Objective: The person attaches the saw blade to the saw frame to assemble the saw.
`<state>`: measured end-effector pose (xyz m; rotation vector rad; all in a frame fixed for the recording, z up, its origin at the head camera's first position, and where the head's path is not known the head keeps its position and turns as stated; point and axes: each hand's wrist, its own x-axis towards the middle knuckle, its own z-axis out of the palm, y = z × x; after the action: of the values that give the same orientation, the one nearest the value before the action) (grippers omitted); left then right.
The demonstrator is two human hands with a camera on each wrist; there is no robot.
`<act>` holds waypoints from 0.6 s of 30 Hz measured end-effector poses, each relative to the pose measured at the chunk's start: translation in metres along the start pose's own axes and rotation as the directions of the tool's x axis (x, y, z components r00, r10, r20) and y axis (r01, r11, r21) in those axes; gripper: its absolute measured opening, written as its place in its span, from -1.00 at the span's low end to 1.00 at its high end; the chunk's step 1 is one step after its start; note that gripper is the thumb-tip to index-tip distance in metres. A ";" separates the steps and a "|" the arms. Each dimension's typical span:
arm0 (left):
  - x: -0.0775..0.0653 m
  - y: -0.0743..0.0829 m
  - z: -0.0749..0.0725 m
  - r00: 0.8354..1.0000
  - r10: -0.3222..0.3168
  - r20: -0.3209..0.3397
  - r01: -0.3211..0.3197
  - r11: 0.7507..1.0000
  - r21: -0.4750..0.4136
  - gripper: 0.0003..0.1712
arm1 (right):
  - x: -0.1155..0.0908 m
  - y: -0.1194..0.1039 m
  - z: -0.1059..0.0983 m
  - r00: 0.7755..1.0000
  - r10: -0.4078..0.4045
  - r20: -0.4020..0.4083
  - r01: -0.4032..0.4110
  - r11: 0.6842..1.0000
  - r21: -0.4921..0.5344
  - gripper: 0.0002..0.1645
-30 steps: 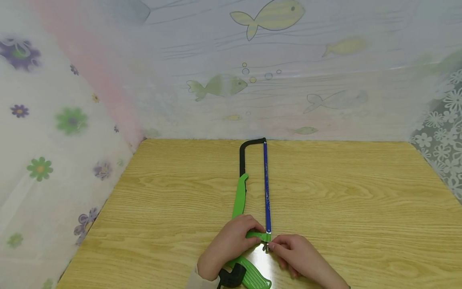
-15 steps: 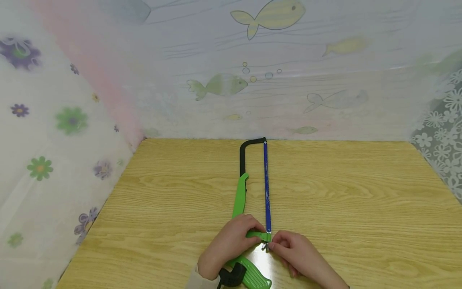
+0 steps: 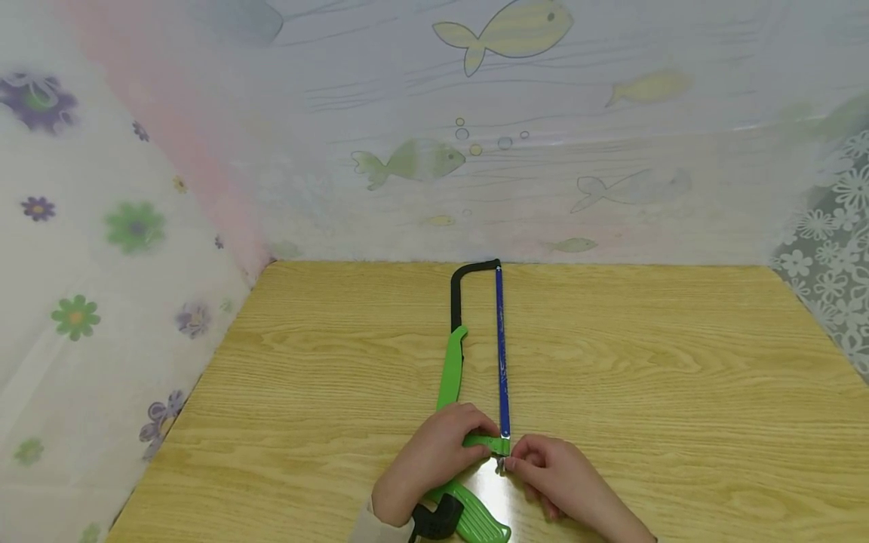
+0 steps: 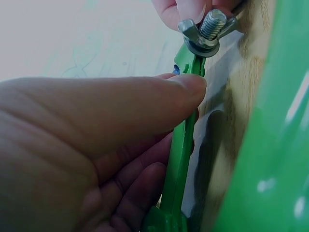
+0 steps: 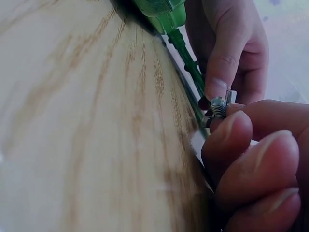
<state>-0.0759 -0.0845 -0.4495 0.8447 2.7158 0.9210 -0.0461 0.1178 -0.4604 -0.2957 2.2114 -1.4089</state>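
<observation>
Note 1 hacksaw (image 3: 450, 377) flat on the table (image 3: 305, 392), blue blade (image 3: 502, 354) along its right side. Find the left hand (image 3: 444, 449) pinching the green arm (image 4: 178, 164) near the hacksaw's handle (image 3: 478, 520), apparently to keep the hacksaw from shifting; find the right hand (image 3: 557, 475) pinching the wing nut (image 4: 189, 30) at the hacksaw's near blade end, apparently to work against that hold.

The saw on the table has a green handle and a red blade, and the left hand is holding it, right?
Not quite: the blade is blue, not red, as the head view shows. The saw on the table does have a green handle, and the left hand is holding the saw.
</observation>
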 end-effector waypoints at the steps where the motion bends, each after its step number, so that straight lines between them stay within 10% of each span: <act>1: 0.000 0.000 0.000 1.000 0.001 0.001 -0.001 1.000 0.000 -0.80 | 0.000 0.000 0.000 1.000 0.006 0.004 -0.006 1.000 0.004 -0.63; 18: 0.000 0.000 0.001 1.000 -0.008 0.003 0.008 1.000 -0.001 -0.65 | 0.000 0.000 -0.001 1.000 0.012 -0.006 -0.012 1.000 0.004 -0.62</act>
<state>-0.0754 -0.0840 -0.4503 0.8332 2.7143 0.9186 -0.0466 0.1183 -0.4604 -0.2765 2.2118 -1.4092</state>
